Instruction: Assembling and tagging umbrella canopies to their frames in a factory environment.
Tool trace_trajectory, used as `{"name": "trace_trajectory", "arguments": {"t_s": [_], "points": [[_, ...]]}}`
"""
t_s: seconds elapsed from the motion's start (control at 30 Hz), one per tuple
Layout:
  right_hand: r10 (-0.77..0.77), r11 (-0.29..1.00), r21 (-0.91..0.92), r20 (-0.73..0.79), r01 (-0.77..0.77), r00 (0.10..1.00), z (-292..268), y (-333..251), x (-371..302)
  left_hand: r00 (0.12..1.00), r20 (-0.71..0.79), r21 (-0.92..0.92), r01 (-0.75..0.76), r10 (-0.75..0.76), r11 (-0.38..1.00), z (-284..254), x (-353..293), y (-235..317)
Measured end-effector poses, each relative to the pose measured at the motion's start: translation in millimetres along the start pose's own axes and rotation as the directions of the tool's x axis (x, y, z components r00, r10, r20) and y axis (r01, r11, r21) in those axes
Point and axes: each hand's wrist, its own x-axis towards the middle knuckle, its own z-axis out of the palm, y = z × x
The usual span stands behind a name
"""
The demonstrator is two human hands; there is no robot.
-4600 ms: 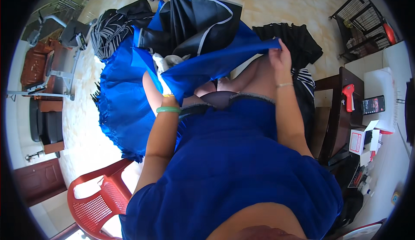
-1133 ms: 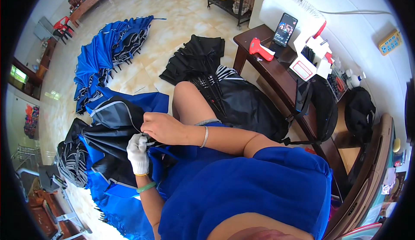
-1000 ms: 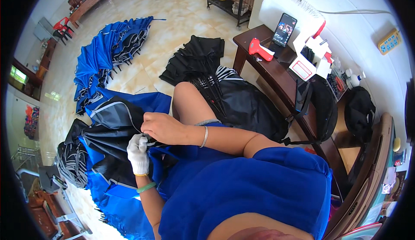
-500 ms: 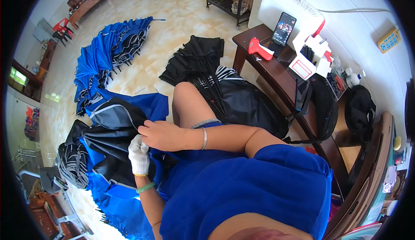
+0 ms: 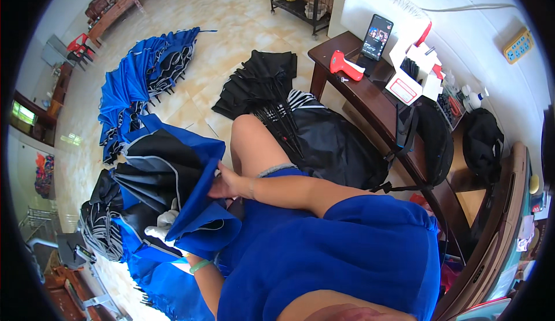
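since half a second ago: blue flap of the umbrella (image 5: 173, 176) has swung up and over the left hand, which was in plain view before; right hand has slid in under the flap's edge.

item: umbrella, blue outside, black lining with pale piping, half collapsed. lies across the person's lap and left knee, above the floor (image 5: 231, 26).

left hand (image 5: 162, 228): white glove, mostly hidden beneath the flap; seems to be closed on cloth or a rib from below, but cannot tell for sure. green band at the wrist.

right hand (image 5: 222, 187): bare, fingers tucked behind the blue edge, thumb side showing; appears to pinch the cloth, grip not clearly visible. bracelet at the wrist.

handling, as judged: light overall. canopy soft, slick, floppy, slips and folds if held by cloth alone. ribs thin, stiff, springy, easily bent; tips may snag. best taken at a rib or the central shaft, with cloth pinched near a seam.

nearby: blue umbrellas (image 5: 136, 84) heaped on the floor, well apart. black umbrellas (image 5: 260, 84) near the right knee. striped cloth (image 5: 101, 234) just beside the lap. dark table (image 5: 376, 113) to the right, with a phone (image 5: 376, 36) and red tool (image 5: 346, 67).
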Motion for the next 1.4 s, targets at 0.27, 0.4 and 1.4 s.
{"name": "trace_trajectory", "arguments": {"t_s": [0.27, 0.4, 1.4], "points": [[-0.198, 0.855, 0.466, -0.110, 0.227, 0.974, 37, -114, 8, 0.990, 0.138, 0.659, -0.083, -0.011, 0.747, -26, -20, 23], [-0.422, 0.873, -0.090, 0.352, 0.479, 0.836, 33, -120, -53, 0.984, 0.003, 0.127, 0.174, -0.175, 0.977, -33, -26, 39], [-0.661, 0.329, -0.625, 0.382, 0.707, 0.646, 25, -104, -187, 0.975, -0.202, 0.085, 0.116, -0.096, 0.990, -57, -28, -30]]}}
